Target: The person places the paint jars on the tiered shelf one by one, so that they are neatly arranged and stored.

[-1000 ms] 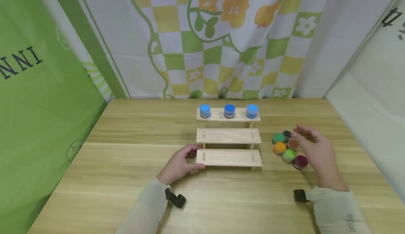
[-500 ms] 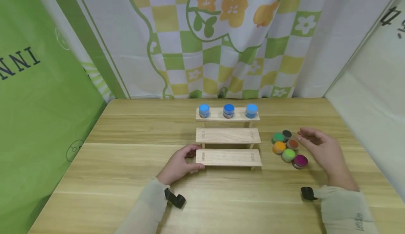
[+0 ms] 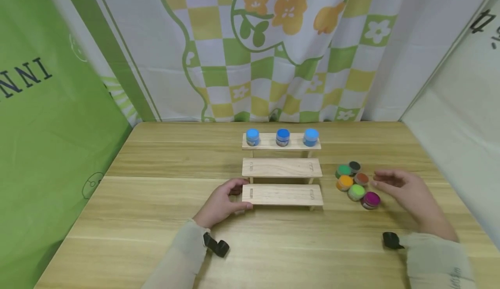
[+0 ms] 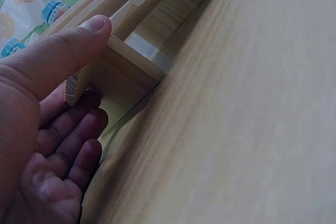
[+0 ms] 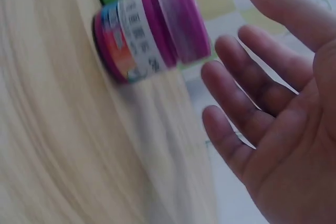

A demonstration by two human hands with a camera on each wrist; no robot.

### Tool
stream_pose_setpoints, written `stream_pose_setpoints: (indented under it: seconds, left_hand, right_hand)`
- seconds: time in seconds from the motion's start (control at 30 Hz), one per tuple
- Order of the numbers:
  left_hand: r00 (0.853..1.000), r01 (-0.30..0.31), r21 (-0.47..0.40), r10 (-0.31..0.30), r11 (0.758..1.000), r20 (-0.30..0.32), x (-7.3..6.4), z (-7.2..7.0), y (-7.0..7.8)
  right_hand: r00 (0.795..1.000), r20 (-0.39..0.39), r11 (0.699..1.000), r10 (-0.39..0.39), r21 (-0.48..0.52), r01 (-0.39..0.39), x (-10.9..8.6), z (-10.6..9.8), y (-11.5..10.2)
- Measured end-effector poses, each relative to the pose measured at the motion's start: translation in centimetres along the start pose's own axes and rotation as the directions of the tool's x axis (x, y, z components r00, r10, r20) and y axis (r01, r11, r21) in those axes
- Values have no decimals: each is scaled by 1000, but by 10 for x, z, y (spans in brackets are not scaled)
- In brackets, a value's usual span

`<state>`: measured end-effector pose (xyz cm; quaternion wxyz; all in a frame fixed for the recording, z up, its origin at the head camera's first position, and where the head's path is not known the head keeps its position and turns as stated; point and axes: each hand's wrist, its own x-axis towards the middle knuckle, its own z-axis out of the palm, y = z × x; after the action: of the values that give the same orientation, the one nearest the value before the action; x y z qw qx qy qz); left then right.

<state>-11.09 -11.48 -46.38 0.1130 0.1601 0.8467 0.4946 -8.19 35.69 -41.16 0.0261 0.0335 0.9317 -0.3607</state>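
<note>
A three-step wooden display rack [image 3: 282,195] stands on the table. My left hand [image 3: 220,203] holds the left end of its lowest step. In the left wrist view the thumb [image 4: 86,32] lies along the board's edge, with the other fingers curled beneath its end. Three blue paint jars [image 3: 283,137] sit spaced along the top step. Right of the rack is a cluster of small paint jars, among them orange [image 3: 345,183], light green [image 3: 356,192] and purple [image 3: 370,200]. My right hand [image 3: 410,195] hovers beside them, fingers loosely bent and holding nothing.
Green [image 3: 343,171], black [image 3: 354,167] and reddish-brown [image 3: 361,178] jars complete the cluster. The wooden table [image 3: 156,206] meets a patterned curtain [image 3: 273,72] at the back. Green cloth [image 3: 58,128] hangs at left and pale cloth [image 3: 461,93] at right.
My right hand has drawn away from the jar cluster, moving right and slightly toward me. The left hand stays on the rack, and the jars have not moved.
</note>
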Motion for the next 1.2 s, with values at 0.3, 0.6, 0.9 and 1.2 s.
stream_pose_setpoints:
  seconds: [0.3, 0.6, 0.9, 1.2]
  left_hand:
    - [1000, 0, -16, 0, 1000, 3, 0, 0, 0]
    - [1000, 10, -4, -10, 1000, 1, 0, 2, -2]
    - [1000, 7, -5, -7, 1000, -4, 1, 2, -2]
    - [1000, 4, -3, -4, 1000, -3, 2, 2, -4]
  right_hand:
    - [968, 252, 992, -4, 125, -29, -5, -3, 21]
    - [941, 331, 979, -69, 203, 0, -3, 3, 23]
    - [937, 346, 987, -57, 159, 1, -1, 3, 25]
    - [948, 317, 992, -32, 128, -10, -4, -1, 21]
